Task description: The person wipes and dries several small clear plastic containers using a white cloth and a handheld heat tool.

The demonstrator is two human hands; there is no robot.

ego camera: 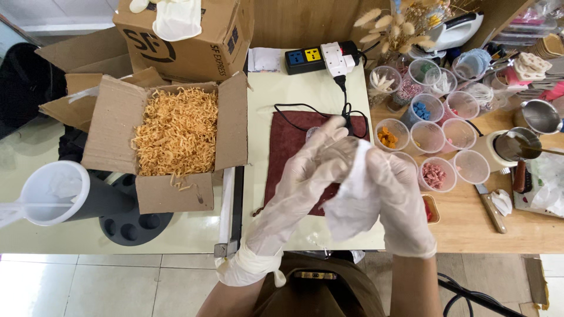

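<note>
Both my hands wear thin translucent gloves and meet above a dark red cloth (288,141) on the pale table. My left hand (308,170) grips a small clear glass cup (339,154) by its side. My right hand (399,199) holds a white tissue (351,202) pressed against the cup's rim and inside. The cup's lower part is hidden behind my fingers and the tissue.
An open cardboard box of orange paper shreds (176,129) sits on the left, a second box (188,41) behind it. Several clear plastic cups (435,138) with coloured bits stand on the right. A power strip (320,57), black cable, metal pots (537,115) and a knife (492,211) are nearby.
</note>
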